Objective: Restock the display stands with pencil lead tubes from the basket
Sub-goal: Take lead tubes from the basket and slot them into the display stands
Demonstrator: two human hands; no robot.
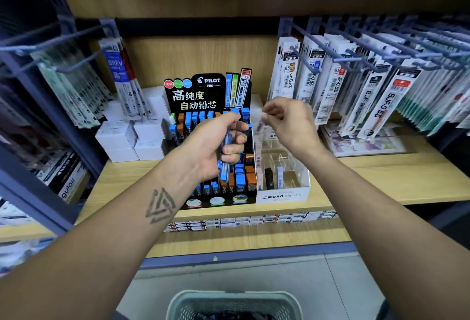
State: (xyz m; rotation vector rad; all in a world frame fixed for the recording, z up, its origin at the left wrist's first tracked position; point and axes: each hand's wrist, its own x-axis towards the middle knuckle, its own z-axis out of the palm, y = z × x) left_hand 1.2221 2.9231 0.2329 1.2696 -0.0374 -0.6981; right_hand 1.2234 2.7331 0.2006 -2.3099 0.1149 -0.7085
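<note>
Here, on the wooden shelf [381, 180], two display stands sit side by side at the centre. The black Pilot stand [203, 96] is crowded with upright lead tubes capped in blue and orange, packed in stepped rows from its printed back card down to its front edge at 6 o'clock. Touching it at 3 o'clock is the white Mono stand [282, 196], whose clear compartments hold far less: a column of pale pink tubes along its left wall, and in the front row a black tube [268, 178] and a pale lavender tube [280, 176]. The left hand [216, 146] hovers over the Pilot stand with its fingers curled round a small bundle of blue tubes [225, 164], held roughly upright, their lower ends sticking out below the palm. The right hand [290, 121] is raised above the back of the Mono stand, thumb and fingertips pinching the top of a single pale tube [260, 125] that hangs down toward the rear compartments; the motion blur hides its label. Stacked white boxes [127, 139] stand at 9 o'clock of the Pilot stand, and packs of pen refills [338, 85] hang from hooks at 2 o'clock. At 6 o'clock, on the floor below the shelf, is the pale green basket [234, 304], with dark items inside that cannot be made out.
</note>
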